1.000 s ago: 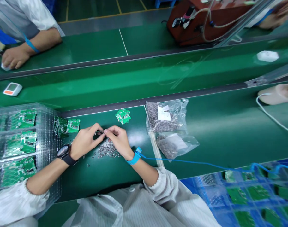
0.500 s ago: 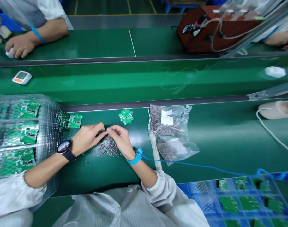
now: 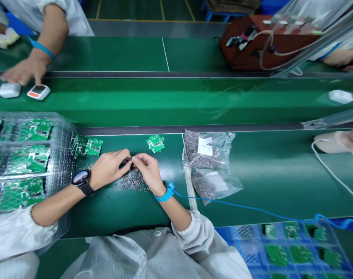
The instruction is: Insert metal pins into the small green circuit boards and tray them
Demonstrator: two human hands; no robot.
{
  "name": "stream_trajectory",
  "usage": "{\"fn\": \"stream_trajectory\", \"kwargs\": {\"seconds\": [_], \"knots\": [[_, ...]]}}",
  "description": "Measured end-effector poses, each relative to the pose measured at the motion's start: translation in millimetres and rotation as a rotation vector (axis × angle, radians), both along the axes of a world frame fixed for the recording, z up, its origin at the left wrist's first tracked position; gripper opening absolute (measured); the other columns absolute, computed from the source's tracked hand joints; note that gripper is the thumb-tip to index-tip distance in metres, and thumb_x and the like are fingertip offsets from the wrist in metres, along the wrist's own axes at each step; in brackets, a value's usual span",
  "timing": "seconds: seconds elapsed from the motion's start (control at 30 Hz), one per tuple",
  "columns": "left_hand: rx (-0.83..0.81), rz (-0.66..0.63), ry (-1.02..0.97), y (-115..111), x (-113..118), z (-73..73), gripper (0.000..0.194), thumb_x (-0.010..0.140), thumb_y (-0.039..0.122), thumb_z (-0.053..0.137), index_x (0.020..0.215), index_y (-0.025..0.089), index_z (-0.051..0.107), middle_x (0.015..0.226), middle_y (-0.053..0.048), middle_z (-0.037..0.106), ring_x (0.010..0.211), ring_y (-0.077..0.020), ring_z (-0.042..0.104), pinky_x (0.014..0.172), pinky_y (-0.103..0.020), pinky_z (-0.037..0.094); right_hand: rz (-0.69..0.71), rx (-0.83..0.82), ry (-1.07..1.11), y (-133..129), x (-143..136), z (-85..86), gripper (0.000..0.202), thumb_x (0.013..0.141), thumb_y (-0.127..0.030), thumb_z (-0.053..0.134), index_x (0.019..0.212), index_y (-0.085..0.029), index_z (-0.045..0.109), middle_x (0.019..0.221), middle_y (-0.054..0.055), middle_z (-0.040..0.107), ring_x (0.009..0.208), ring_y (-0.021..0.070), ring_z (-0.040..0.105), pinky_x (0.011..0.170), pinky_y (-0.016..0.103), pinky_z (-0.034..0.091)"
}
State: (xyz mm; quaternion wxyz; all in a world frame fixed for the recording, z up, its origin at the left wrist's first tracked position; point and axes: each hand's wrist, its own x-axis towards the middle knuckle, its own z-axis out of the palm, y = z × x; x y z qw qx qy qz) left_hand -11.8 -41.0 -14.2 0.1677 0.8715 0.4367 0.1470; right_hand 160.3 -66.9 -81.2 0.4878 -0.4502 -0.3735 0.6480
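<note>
My left hand [image 3: 110, 167], with a black watch at its wrist, has thumb and forefinger pinched on a small dark metal part [image 3: 128, 159]. My right hand [image 3: 147, 170], wearing a blue wrist strap, meets it there, its fingertips closed on the same part. The exact shape of that part is covered by the fingers. Just beneath both hands lies a loose pile of small shiny metal pieces [image 3: 134, 182], probably screws. Beyond them are a small stack of green circuit boards [image 3: 155, 143] and more boards [image 3: 93, 147] to the left.
Clear plastic trays [image 3: 59, 155] of boards are stacked at left. Two bags of small metal parts, the upper [image 3: 191, 149] and lower [image 3: 204, 186], lie at right. A blue cord [image 3: 252, 208] crosses the bench. Opposite, a co-worker's hand [image 3: 28, 69] touches a small display device [image 3: 38, 92].
My hands stay almost in place, still pinched together. Across the bench, the co-worker's hand has put down a white object on the green ledge and shifted the display device slightly right.
</note>
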Motion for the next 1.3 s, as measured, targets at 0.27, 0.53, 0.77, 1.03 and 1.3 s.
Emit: {"fn": "stream_trajectory", "kwargs": {"seconds": [0.27,0.53,0.77,1.03,1.3], "knots": [[-0.068,0.351,-0.246,25.5,-10.4,7.4,0.02,0.092,0.038,0.067,0.093,0.021,0.057,0.088,0.001,0.073,0.05,-0.0099,0.048,0.06,-0.027,0.039,0.205,0.41,-0.696,-15.0,-9.3,7.3,0.013,0.102,-0.027,0.059,0.095,-0.022,0.069,0.094,0.004,0.07,0.092,0.0216,0.063,0.087,0.035,0.051],[-0.119,0.325,-0.294,24.8,-10.1,2.2,0.018,0.092,0.037,0.066,0.096,0.021,0.057,0.093,0.0,0.073,0.076,-0.0172,0.066,0.072,-0.029,0.044,0.582,0.638,-1.152,0.5,-51.3,15.5,0.022,0.101,-0.021,0.062,0.12,-0.016,0.07,0.119,0.013,0.068,0.112,0.0315,0.058,0.096,0.044,0.052],[-0.15,0.296,-0.299,24.3,-11.1,-0.8,0.02,0.093,0.04,0.063,0.099,0.021,0.057,0.097,-0.003,0.072,0.086,-0.0218,0.067,0.077,-0.032,0.045,0.605,0.644,-1.141,4.1,-66.0,12.9,0.037,0.102,-0.013,0.052,0.136,-0.004,0.06,0.131,0.025,0.063,0.122,0.038,0.055,0.096,0.049,0.05],[-0.172,0.344,-0.286,24.4,-11.1,-1.1,0.021,0.091,0.04,0.065,0.098,0.021,0.058,0.09,0.0,0.07,0.063,-0.0149,0.055,0.062,-0.029,0.036,0.495,0.443,-0.764,1.2,-54.6,8.0,0.014,0.088,-0.006,0.064,0.092,-0.018,0.07,0.082,0.003,0.073,0.081,0.023,0.068,0.077,0.031,0.051],[-0.503,0.436,-0.587,26.9,-9.3,2.0,0.023,0.087,0.037,0.07,0.098,0.023,0.055,0.093,-0.002,0.074,0.08,-0.0201,0.072,0.077,-0.034,0.053,0.264,0.321,-0.407,2.0,-38.5,3.8,0.006,0.09,-0.019,0.07,0.092,-0.022,0.076,0.087,0.0,0.078,0.078,0.0173,0.071,0.077,0.027,0.054]]}}
